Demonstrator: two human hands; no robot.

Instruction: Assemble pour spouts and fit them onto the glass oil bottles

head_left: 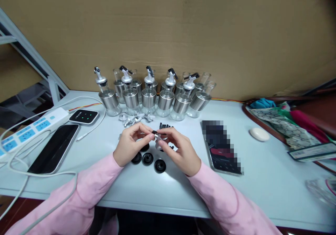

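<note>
Over the middle of the table my left hand [132, 143] and my right hand [182, 151] meet at their fingertips. Between them is a small silver spout piece [158, 137] with a black lever [155, 132] on top; both hands pinch it. Below the hands lie several round black caps [160, 165], partly hidden by the fingers. Just beyond are silver spout parts [135, 118] in a loose pile and a few black levers [166, 125]. Behind them stand several glass bottles with steel sleeves [148, 100], some with silver and black pourers fitted.
On the left lie a white power strip [34, 130], a dark phone [55, 149], a small device [84, 116] and white cables. To the right are a tablet-like device [222, 147], a white oval object [259, 134] and a brown bag [309, 119]. Cardboard [162, 28] rises behind.
</note>
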